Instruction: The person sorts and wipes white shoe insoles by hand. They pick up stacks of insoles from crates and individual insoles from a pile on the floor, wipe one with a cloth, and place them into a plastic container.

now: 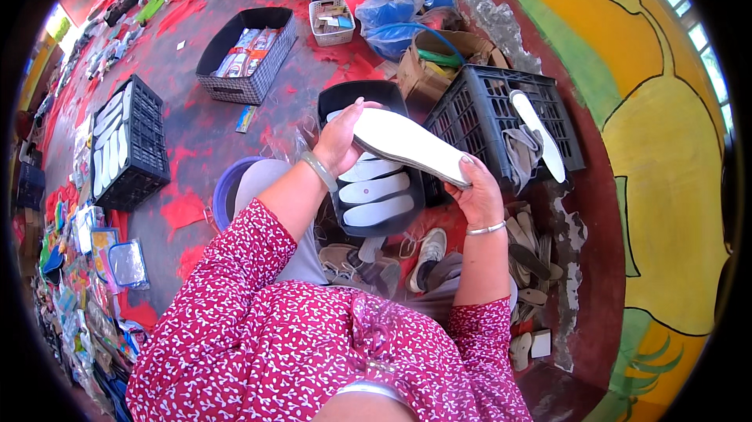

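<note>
Insoles [377,189] already lie in a row toward the near edge of the dark bin [338,96]; over its right edge, left hand [341,140] and right hand [480,195] grip another white insole [411,144]. How many remain cannot be told.

Insole [411,144], approx 1 o'clock: matt, smooth top; edge looks rougher. Crate [501,105] at 2 and crate [149,148] at 9: blk plastic, semi-gloss, open lattice. Box [235,91] at 10: checked, cloth-like, matt. Carton [419,77] at 1: brn cardboard, matt. Bags [392,13] at 12: thin blue plastic, glossy, crinkled. Person's blouse [274,336] at 7: soft printed cloth, matt. Bracelet [486,229] at 4: shiny, metal-look. Bangle [320,171] at 9: smooth, polished, mat'l unclear. Wall [666,211] at 3: painted, mostly smooth, w/ rough flaking patches.
</note>
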Demonstrator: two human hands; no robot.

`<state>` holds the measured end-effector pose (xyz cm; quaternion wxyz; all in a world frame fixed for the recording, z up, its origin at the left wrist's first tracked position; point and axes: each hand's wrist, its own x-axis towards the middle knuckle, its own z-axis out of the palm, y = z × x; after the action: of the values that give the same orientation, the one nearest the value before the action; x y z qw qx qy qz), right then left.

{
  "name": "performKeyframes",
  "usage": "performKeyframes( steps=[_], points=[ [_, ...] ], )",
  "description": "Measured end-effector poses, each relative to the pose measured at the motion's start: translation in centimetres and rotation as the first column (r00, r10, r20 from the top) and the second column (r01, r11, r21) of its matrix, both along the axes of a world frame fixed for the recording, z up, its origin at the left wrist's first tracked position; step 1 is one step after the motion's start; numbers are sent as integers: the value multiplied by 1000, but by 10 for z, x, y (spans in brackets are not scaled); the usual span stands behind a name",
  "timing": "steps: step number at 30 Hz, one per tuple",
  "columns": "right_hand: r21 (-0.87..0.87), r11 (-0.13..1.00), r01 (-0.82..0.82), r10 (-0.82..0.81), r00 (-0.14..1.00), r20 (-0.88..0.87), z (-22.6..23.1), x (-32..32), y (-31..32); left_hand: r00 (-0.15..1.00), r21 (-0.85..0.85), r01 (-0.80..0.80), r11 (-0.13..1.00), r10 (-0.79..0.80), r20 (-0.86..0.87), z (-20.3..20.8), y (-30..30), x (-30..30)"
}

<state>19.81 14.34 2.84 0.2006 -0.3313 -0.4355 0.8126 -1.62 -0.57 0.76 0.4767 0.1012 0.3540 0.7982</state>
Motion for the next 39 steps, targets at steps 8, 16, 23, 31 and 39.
performKeyframes(
  steps=[8,16,23,31,39],
  points=[
    [-2,999,35,-35,997,-65,-10,-8,-8,992,56,-74,996,68,104,8,-6,-2],
    [-92,994,59,-82,960,-268,-19,-21,-19,992,227,19,974,-46,113,7,1,12],
    [-255,950,-178,142,978,-152,-23,-38,-63,991,231,-34,972,3,135,5,0,17],
    [-335,811,-480,434,877,-205,-18,-41,-93,990,114,73,991,-86,110,13,-8,21],
    [314,948,-50,117,973,-199,16,-32,-43,720,-102,193,976,-212,-661,-12,2,51]
  ],
)
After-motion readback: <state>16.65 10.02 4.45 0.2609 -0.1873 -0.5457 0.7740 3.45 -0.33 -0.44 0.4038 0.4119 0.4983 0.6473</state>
